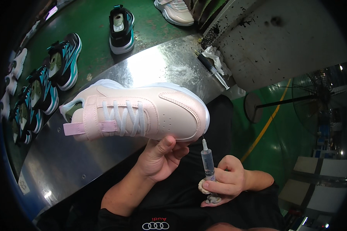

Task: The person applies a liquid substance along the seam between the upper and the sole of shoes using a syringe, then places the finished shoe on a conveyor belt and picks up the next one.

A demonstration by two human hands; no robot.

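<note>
A pale pink sneaker (154, 111) with white crossed laces and a lilac tongue tab lies tilted in front of me, its toe toward the right. My left hand (160, 156) grips it from below near the toe, thumb on the side and the other fingers partly hidden beneath. In my right hand (227, 181) is a clear syringe (208, 161) holding some liquid, its tip pointing up at the sole edge by the toe. Whether the tip touches the shoe I cannot tell. Some whitish wadding (213, 198) sits around the plunger end, among my fingers.
Under the shoe stretches a metal plate (65, 154) over a green table (92, 50). Several black and teal sneakers (67, 61) stand at the left, one black sneaker (121, 29) farther back. A dark syringe (210, 67) and crumpled tissue (216, 56) lie beyond the toe. A fan (316, 90) stands right.
</note>
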